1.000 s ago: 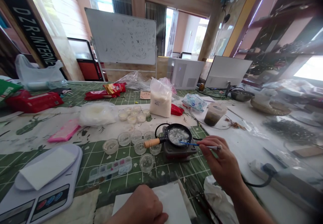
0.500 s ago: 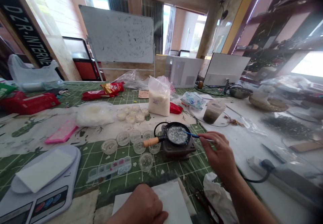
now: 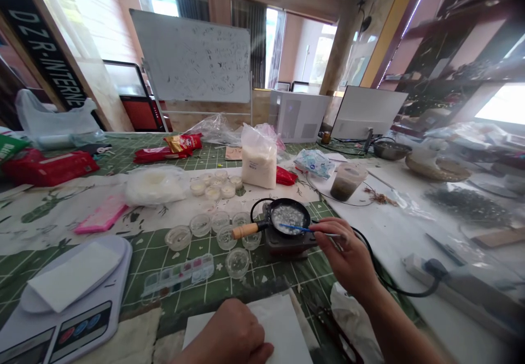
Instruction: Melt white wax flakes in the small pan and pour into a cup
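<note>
My right hand (image 3: 340, 246) is closed round a thin blue stirring stick (image 3: 301, 228), whose tip dips into whitish grains in a small black frying pan (image 3: 304, 207). The pan rests on a small dark hot plate (image 3: 286, 246), its wooden handle (image 3: 245, 231) pointing left. On a white sheet (image 3: 287, 325) near me lies my left hand (image 3: 235, 331), fingers curled in; whether anything is under them is hidden. Several clear round cups (image 3: 237, 263) stand left of the hot plate.
A kitchen scale (image 3: 118, 276) sits at left, beside a pill-box-like case (image 3: 180, 275). Behind the pan stand a bag of white pellets (image 3: 259, 164) and filled cups (image 3: 212, 192). A black cable (image 3: 379, 273) runs to a power strip (image 3: 451, 287) at right. Scissors (image 3: 334, 325) lie near my right forearm.
My right hand has moved slightly left and down, carrying the blue stick's tip further left across the pan. My left hand has stayed in place.
</note>
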A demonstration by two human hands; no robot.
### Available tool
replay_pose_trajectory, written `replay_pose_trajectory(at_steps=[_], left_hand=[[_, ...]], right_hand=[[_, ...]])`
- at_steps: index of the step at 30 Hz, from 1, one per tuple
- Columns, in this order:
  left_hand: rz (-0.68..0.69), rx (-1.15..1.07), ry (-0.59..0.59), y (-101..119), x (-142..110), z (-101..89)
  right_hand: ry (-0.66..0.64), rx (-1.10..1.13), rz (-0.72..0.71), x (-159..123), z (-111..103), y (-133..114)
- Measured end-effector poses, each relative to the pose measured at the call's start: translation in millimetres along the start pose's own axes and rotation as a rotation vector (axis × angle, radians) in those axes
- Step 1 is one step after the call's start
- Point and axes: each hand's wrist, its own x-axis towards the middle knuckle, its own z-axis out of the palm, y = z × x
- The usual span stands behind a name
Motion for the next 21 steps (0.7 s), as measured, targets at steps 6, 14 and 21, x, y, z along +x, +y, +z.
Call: replay_pose_trajectory(at_steps=[6, 14, 21], left_hand=[[0.026, -0.004, 0.022, -1.4, -0.8, 4.5], [0.062, -0.023, 0.064, -3.8, -0.2, 4.8], [0.068, -0.029, 0.081, -4.1, -1.4, 4.7]], right_hand=[[0.114, -0.047, 0.078, 0.8, 3.4, -0.3], [0.138, -0.038, 0.05, 3.0, 3.4, 2.2], [0.018, 0.008, -0.033, 2.6, 4.6, -0.6]])
